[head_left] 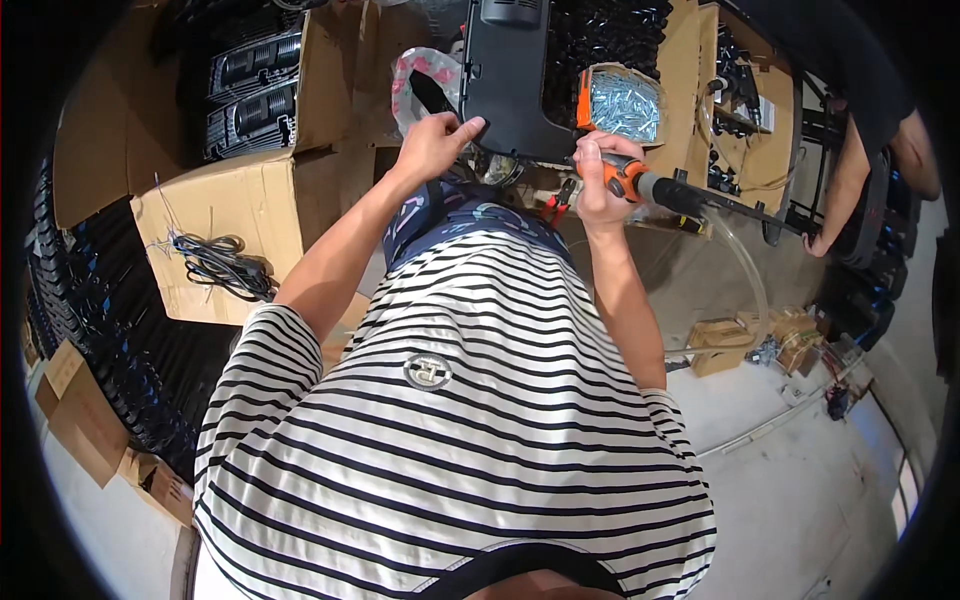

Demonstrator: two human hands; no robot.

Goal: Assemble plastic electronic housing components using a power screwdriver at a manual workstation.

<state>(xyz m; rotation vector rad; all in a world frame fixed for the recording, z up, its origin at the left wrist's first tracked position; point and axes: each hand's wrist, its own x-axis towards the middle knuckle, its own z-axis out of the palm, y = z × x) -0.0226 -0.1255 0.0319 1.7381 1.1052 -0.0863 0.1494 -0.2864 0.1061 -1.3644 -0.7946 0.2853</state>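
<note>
A long black plastic panel [505, 95] extends away from me at the top middle. Its near left edge is gripped by my left hand [430, 150], thumb on top, with the other fingers partly hidden. My right hand [598, 195] is wrapped round an orange and black power screwdriver [628, 180], whose front end points left at the panel's near right corner. Whether its tip touches the panel, I cannot tell. Just beyond that hand, an orange-sided box [585, 100] holds many silvery screws [626, 106]. Red-handled pliers [560, 202] lie below the panel, left of my right wrist.
A cardboard box [245, 195] with coiled black cable [225, 265] stands left, near black moulded parts [255, 90]. A patterned plastic bag [404, 95] sits beside the panel. A clear hose [750, 260] curves down at right, near another person's arm [850, 190].
</note>
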